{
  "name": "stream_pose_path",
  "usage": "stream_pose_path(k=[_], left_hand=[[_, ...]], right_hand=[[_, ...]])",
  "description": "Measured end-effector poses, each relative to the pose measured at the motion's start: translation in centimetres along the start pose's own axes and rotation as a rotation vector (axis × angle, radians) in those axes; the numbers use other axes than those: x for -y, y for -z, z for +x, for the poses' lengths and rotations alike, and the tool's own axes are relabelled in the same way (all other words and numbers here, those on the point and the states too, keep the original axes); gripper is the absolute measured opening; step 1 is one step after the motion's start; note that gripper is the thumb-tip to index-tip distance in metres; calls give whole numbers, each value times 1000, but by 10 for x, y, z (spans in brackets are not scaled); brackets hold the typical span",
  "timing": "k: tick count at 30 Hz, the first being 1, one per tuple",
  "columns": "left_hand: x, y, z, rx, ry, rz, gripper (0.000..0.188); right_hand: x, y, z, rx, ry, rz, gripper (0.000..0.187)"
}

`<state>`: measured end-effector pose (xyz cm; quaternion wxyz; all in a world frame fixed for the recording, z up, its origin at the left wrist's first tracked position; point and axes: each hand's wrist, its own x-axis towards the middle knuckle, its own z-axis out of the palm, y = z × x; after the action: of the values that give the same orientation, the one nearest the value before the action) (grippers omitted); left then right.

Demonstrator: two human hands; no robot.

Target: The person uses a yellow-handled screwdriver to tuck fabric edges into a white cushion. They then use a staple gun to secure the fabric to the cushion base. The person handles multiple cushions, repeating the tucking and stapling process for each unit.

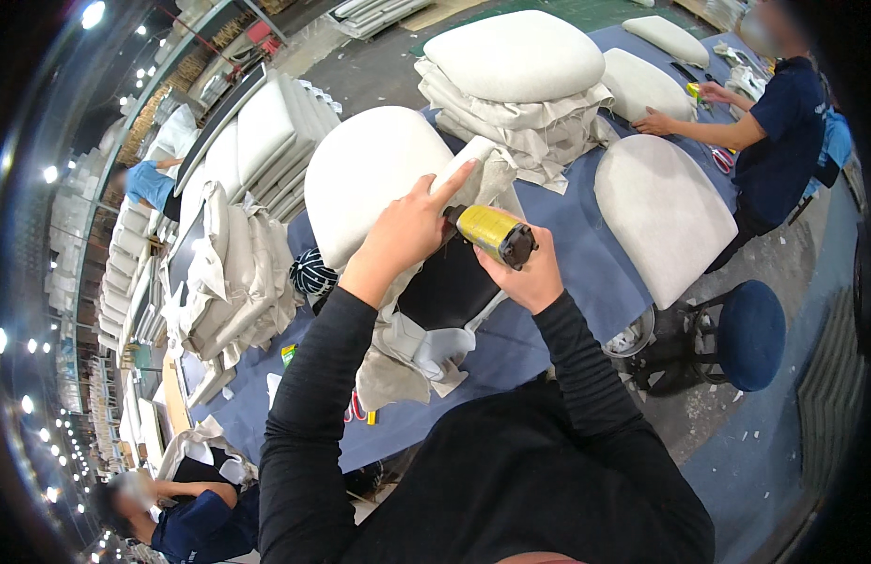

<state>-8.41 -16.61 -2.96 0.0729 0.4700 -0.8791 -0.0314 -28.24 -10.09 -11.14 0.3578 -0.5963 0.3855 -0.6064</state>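
Observation:
In my right hand point(534, 268) is a yellow and black staple gun point(492, 232), fingers wrapped round it. Its nose points left, close to my left hand point(407, 230), whose fingers are stretched and spread over light cloth. This cloth belongs to a seat pad point(450, 287) with a black underside, lying in front of me with its beige fabric edges point(398, 376) loose around it. Directly beyond my left hand is a smooth white seat pad point(370, 174). The staple gun and my hands hide part of the cloth edge.
A blue-covered table point(586, 254) carries stacked pads point(511, 66) and a single pad point(666, 211). More covered pads point(233, 273) are piled left, near a striped black ball-shaped thing point(312, 273). Scissors point(358, 406) lie near me. A blue stool point(750, 334) and a co-worker point(783, 122) are right.

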Motion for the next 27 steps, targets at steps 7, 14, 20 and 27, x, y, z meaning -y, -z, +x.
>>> stream_pose_path(k=[7,14,20,27], left_hand=[[11,23,-2,150,2,-271,85],[79,0,1,187,325,-576,66],[30,9,-14,85,124,-251,60],[31,8,-15,59,107,-71,75]], right_hand=[[3,-1,7,22,-18,15,37],[-22,-14,15,-25,29,36,47],[-28,-15,12,-2,-19,71,49],[-8,-20,7,-4,43,10,45]])
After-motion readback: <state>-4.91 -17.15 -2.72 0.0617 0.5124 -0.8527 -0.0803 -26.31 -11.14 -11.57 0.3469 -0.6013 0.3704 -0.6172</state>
